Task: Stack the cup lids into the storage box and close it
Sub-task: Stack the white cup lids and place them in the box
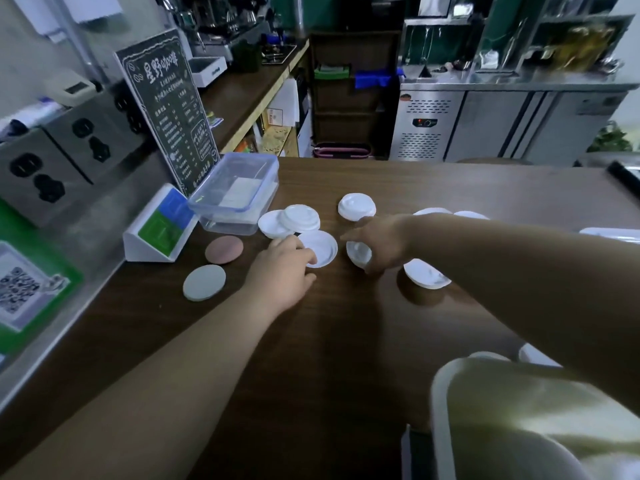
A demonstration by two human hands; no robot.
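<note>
A person's left hand (282, 268) pinches a round white plastic cup lid (320, 247) on the brown wooden counter (346, 341). The right hand (379, 242) curls its fingers around another white lid (358, 252). The clear rectangular plastic storage box (237, 192) sits open just beyond, more lids scattered nearby.

clear plastic box (239, 192), wooden counter (450, 188)
</note>
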